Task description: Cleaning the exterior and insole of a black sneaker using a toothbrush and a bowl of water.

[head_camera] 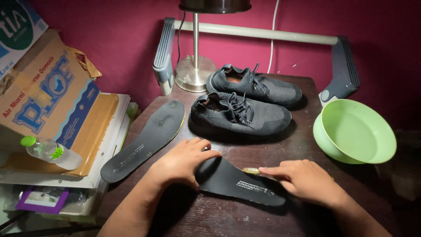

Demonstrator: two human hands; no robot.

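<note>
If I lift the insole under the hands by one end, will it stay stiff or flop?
The black insole looks thin and flat, so it will probably bend and droop when held by one end. It already seems to curve up slightly under the left hand, suggesting flexible foam. Likely very light, so a push from the right hand may slide it on the dark table.

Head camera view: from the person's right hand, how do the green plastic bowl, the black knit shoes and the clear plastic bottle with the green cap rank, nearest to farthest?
From the right hand:
1. Green plastic bowl, just right of it.
2. Black knit shoes, behind, mid-table.
3. Clear plastic bottle with the green cap, far left.
</note>
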